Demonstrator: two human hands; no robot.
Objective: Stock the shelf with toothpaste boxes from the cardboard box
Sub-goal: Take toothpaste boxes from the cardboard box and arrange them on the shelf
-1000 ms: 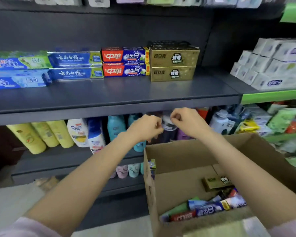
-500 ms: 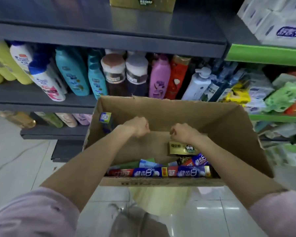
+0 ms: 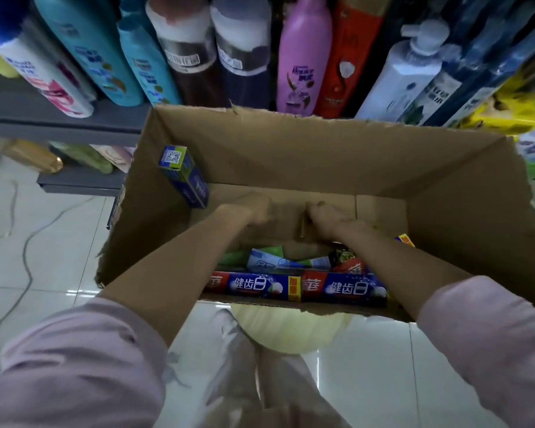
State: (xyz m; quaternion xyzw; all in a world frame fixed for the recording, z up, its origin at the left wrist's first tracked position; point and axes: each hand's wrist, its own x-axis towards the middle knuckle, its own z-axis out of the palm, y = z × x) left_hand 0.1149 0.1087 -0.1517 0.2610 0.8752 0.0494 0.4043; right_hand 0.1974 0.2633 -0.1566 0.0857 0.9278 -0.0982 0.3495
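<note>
Glossy rectangular toothpaste boxes lie flat along near wall of cardboard box, red-and-blue printed; crumpled green and blue cartons behind them. One blue-green toothpaste carton stands tilted in far left corner. Corrugated brown walls, ragged torn rims. Beyond far rim: grey shelf with smooth plastic shampoo bottles. Glossy white floor tiles at left. Left hand and right hand reach inside, fingers curled, close together; blurred, cannot tell if gripping anything.
</note>
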